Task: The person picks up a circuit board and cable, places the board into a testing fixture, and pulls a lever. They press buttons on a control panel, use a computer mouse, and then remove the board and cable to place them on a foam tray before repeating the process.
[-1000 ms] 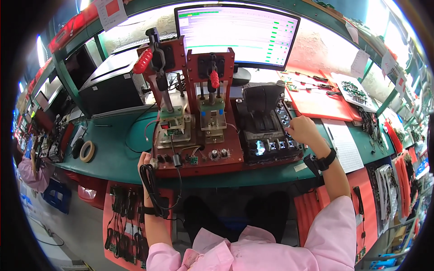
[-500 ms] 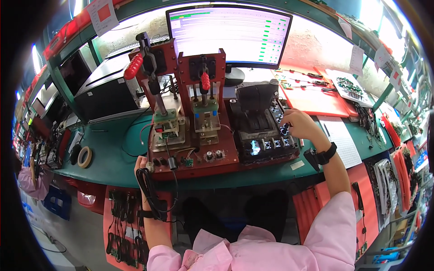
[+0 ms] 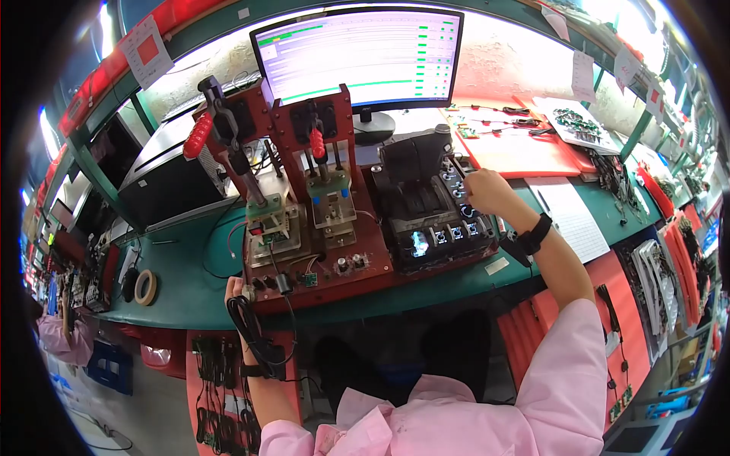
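Observation:
My left hand (image 3: 237, 292) rests at the front left corner of a red test fixture (image 3: 327, 283), fingers curled on its edge next to a black cable (image 3: 255, 334) that hangs down over my wrist. My right hand (image 3: 487, 191) lies on the right side of a black control unit (image 3: 426, 213) with lit buttons, fingers bent onto its button row. A black wrist strap (image 3: 534, 235) sits on my right wrist. The fixture carries two clamp presses with red handles (image 3: 198, 137) and small circuit boards under them.
A monitor (image 3: 365, 57) stands behind the fixture. A red mat (image 3: 517, 148) with small boards and a white sheet (image 3: 566, 216) lie to the right. A tape roll (image 3: 144, 287) sits at the left on the green bench. Another person in pink (image 3: 57, 338) works far left.
My view has shifted slightly, so the bench appears lower and nearer. Both hands stay where they were, left on the fixture corner and right on the control unit.

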Demonstrator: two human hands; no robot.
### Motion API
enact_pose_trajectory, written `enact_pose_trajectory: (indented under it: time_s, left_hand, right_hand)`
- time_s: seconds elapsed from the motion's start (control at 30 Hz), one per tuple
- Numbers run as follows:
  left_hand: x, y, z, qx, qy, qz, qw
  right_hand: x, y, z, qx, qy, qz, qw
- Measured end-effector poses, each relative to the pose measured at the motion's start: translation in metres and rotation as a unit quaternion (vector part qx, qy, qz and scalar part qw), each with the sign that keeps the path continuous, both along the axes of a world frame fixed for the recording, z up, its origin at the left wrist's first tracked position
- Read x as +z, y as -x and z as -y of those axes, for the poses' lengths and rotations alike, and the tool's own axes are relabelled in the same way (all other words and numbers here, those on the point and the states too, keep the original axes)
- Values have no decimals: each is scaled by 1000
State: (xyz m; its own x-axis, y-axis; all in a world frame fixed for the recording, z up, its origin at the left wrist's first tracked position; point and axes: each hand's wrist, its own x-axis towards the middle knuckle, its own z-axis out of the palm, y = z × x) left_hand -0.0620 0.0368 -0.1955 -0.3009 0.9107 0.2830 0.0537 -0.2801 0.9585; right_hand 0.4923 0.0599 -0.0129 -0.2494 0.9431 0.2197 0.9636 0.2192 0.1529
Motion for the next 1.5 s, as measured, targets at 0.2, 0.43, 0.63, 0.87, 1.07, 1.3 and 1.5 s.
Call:
enact_pose_trajectory:
  time_s: [0.2, 0.43, 0.63, 0.87, 1.07, 1.3, 1.5]
  left_hand:
    - [-1, 3, 0, 36, -15, -30, 999]
    - [27, -16, 10, -83, -72, 59, 992]
    - [55, -41, 12, 27, -94, 35, 995]
    - [56, -47, 12, 36, -59, 59, 996]
    - [59, -45, 15, 26, -90, 25, 995]
    - [47, -43, 3, 26, -94, 55, 994]
    - [63, -52, 15, 29, -64, 41, 997]
  right_hand:
    - [5, -13, -8, 77, 37, -179, 980]
    - [-13, -14, -28, 50, 28, -256, 965]
    - [-11, -33, -27, 111, 61, -324, 938]
    - [-18, -30, -48, 47, 32, -369, 928]
    - [-10, -29, -61, -28, 159, -452, 877]
    - [-29, -34, -87, 66, 51, -388, 918]
    - [-12, -45, -80, -3, 163, -475, 865]
